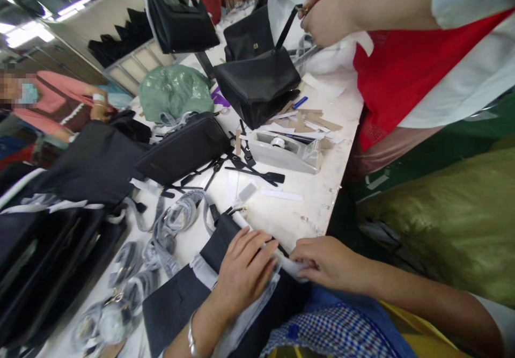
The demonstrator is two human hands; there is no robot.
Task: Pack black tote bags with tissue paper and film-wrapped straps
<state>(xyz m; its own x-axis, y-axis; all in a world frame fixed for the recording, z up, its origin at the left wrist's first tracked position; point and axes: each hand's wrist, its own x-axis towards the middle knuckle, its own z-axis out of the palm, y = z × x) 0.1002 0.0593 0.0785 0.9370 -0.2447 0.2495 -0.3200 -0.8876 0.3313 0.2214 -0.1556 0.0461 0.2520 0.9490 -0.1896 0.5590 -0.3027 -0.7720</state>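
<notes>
While the left hand (243, 267) lies on a bag (173, 307), the right (328, 264) pinches wrap (295, 268)

The black bag lies at the near edge of the table (309, 216), before the person. Left fingers are extended, slightly parted, palm down; right thumb and fingers close on the white wrap. Beyond lie coiled straps (183, 214) and a tape dispenser (295, 156)

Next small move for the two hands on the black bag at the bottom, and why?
I'd probably have the right hand draw the white wrapping snug along the black bag. Its fingers already pinch the wrapping's end, which looks loose, and the left hand lies across the bag, so it could likely steady it.
</notes>
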